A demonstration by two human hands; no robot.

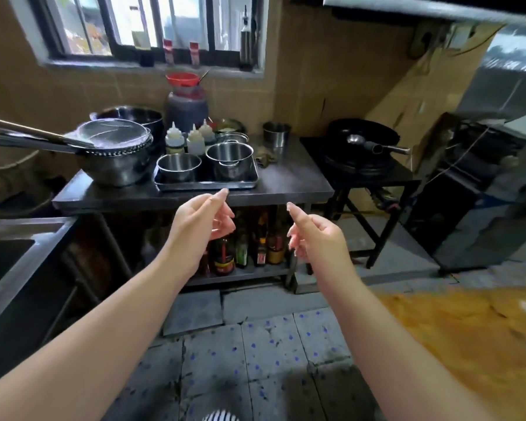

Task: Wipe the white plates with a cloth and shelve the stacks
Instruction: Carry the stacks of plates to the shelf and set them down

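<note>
Both arms reach forward over the tiled floor [255, 344], short of a steel worktop [286, 180]. Left hand [199, 221] and right hand [316, 235] hang in the air, palms turned toward each other, fingers loosely curled, each grip open and holding nothing. No white plates or cloth in view; cannot tell where they are. On the worktop: a tray [207, 185] carrying two steel pots, a small one [179, 167] to the left and a larger one [230, 159] to the right. Squeeze bottles [184, 141] stand just behind the tray. A big bowl [116, 168] with a strainer [114, 136] resting on it sits at the left end. Sauce bottles [249, 247] line the shelf under the worktop. A black wok [362, 138] with a ladle sits on a stand to the right.
</note>
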